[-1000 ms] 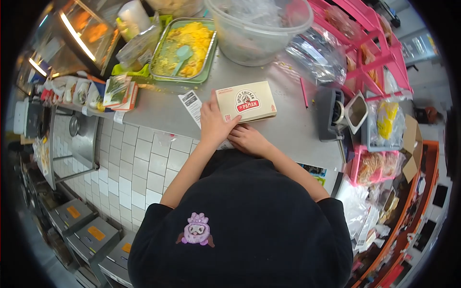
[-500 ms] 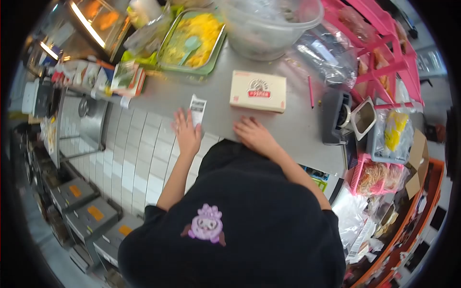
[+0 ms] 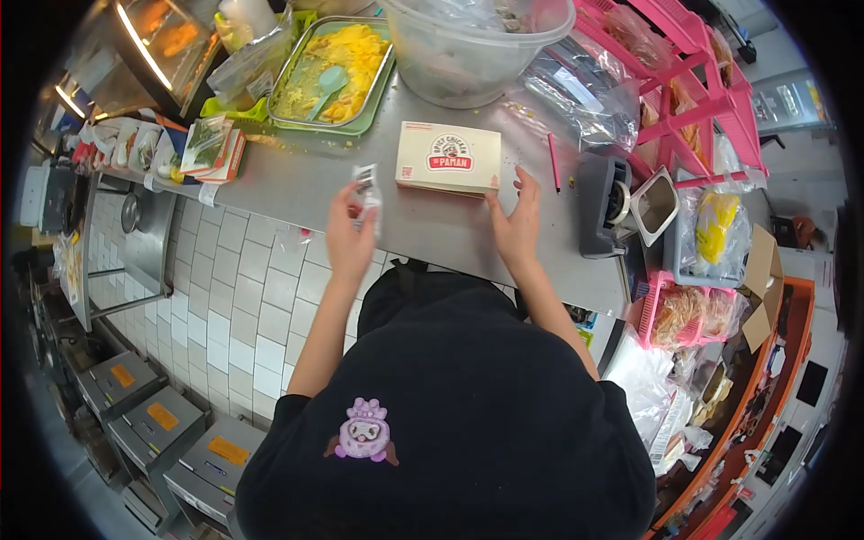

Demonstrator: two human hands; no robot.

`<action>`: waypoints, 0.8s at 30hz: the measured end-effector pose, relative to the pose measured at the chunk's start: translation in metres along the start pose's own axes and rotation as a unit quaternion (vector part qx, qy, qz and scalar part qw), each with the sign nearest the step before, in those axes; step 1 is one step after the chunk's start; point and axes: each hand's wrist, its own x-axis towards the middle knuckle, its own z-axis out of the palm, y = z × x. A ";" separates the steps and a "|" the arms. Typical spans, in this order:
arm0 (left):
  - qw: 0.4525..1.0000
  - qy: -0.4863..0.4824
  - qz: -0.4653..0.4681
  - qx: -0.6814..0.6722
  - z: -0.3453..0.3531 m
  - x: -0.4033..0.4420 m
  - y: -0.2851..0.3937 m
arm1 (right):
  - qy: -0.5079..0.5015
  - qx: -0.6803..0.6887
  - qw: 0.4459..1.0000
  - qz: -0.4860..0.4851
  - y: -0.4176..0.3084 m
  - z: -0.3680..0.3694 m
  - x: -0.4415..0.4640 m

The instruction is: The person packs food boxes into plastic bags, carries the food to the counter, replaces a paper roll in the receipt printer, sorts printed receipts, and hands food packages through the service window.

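Your left hand (image 3: 349,236) has its thumb and fingers closed on a printed paper slip (image 3: 365,196), raised on edge at the near side of the steel counter (image 3: 297,196). Your right hand (image 3: 517,220) has its fingers apart, at the near right corner of the Spicy Chicken Paman box (image 3: 448,155); whether the thumb touches it, you cannot tell. The box lies shut on the counter, right of the slip and left of the pink pen (image 3: 553,164).
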 end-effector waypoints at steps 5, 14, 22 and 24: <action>0.927 -0.108 0.056 -0.356 0.093 -0.017 0.092 | -0.181 0.188 0.962 -0.081 -0.018 -0.026 -0.044; 0.952 -0.060 0.299 -0.027 0.186 0.019 0.128 | -0.012 0.252 0.908 0.333 0.092 -0.052 -0.034; 0.922 -0.267 0.257 0.112 0.219 -0.011 0.064 | -0.165 0.142 0.906 0.364 0.091 -0.071 -0.035; 0.944 -0.255 0.199 0.070 0.216 -0.006 0.068 | -0.251 0.106 0.869 0.414 0.075 -0.091 -0.035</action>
